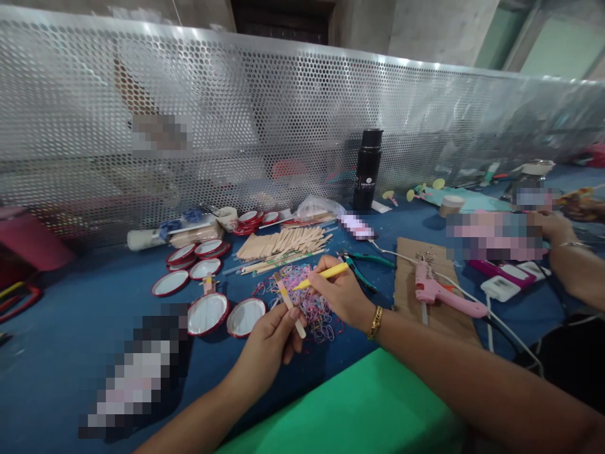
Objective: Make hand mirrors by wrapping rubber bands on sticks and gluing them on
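Observation:
My left hand (pixel 274 331) is closed around the lower part of a wooden craft stick (pixel 285 295), which points up and away. The stick is brown at its far tip, with a yellow patch below it and bare pale wood at the near end. In my right hand (pixel 341 293) is a yellow marker pen (pixel 334 271), its tip close to the stick's yellow part; whether they touch I cannot tell. Beneath both hands lies a tangled heap of pink, blue and purple elastic bands (pixel 321 318). Two round red-rimmed white lids (pixel 246 316) rest left of my left hand.
More craft sticks (pixel 283 243) lie behind the hands. Green-handled pliers (pixel 362 274) and a pink glue gun (pixel 437 293) on cardboard (pixel 404 258) are to the right. A black bottle (pixel 367 173) stands by the perforated metal screen (pixel 302 101). Another person's hand (pixel 555 227) is far right.

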`<act>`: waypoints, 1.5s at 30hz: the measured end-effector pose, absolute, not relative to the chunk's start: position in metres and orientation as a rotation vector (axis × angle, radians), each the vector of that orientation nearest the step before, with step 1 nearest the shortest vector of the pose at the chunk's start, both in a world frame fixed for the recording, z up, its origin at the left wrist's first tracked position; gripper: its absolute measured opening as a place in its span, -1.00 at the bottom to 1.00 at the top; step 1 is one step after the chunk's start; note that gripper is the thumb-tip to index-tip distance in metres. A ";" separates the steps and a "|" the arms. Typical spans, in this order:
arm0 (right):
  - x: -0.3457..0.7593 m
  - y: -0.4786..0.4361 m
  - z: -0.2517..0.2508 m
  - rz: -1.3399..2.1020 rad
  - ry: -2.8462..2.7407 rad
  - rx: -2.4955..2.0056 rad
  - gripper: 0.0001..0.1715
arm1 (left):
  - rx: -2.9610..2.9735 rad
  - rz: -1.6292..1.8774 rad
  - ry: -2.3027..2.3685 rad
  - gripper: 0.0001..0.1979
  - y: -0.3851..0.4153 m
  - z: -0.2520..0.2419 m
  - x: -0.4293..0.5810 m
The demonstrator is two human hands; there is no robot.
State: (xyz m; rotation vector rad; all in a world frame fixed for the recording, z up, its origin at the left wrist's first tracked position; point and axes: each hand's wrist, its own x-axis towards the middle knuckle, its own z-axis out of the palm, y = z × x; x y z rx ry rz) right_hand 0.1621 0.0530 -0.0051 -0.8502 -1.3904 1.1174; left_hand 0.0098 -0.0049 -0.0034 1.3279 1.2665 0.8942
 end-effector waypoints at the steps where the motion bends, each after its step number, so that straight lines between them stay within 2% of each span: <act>1: 0.162 0.053 -0.005 1.133 -1.370 -0.843 -0.81 | 1.329 0.895 1.268 -0.61 -0.005 -0.003 0.010; 45: 0.158 0.046 0.001 1.140 -1.438 -0.771 -0.76 | 1.321 0.917 1.268 -0.63 -0.007 0.000 0.012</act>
